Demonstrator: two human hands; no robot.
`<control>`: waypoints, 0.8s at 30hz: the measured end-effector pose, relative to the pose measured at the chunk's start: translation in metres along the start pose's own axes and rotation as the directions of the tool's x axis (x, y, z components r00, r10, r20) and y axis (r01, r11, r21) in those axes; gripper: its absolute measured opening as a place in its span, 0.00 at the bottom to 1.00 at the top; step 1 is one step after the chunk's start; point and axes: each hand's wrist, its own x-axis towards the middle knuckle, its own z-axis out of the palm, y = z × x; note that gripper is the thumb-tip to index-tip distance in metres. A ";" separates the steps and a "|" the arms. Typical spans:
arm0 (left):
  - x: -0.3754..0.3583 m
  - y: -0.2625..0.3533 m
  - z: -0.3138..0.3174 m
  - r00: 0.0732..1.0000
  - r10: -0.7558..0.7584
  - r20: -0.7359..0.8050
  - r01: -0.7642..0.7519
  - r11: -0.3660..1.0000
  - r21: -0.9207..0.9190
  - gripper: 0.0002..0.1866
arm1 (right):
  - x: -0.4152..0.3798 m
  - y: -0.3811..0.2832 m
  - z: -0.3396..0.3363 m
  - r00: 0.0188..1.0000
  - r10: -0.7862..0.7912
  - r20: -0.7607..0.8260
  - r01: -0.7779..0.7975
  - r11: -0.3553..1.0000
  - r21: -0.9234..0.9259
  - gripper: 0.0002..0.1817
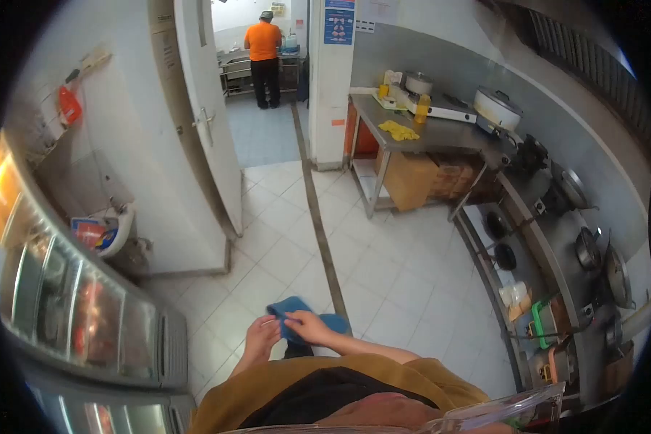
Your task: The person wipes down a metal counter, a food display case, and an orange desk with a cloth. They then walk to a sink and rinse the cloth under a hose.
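Note:
My left hand (260, 339) and my right hand (308, 327) meet low in front of my body, fingers drawn together. Between and just beyond them is a blue cloth-like piece (291, 306), with my fingertips closed at its near edge. Its folded left end stands up beside the left fingertips. Another blue patch (333, 323) shows past the right wrist, close above the floor. Part of a dark trouser leg (297, 350) appears under the hands.
Glass-fronted coolers (90, 311) curve along the left, near a small sink (123, 228). An opened door (210, 116) leads to a room where a person in orange (262, 50) stands. At right, a steel table (441, 130) adjoins a counter (557, 246) with pans. White tiles (383, 289) cover the floor.

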 end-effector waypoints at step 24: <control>0.723 0.261 0.189 0.491 0.214 0.845 -0.858 -0.050 0.511 0.16 | 0.595 0.184 -0.365 0.969 -0.131 0.211 0.120 0.991 0.067 0.21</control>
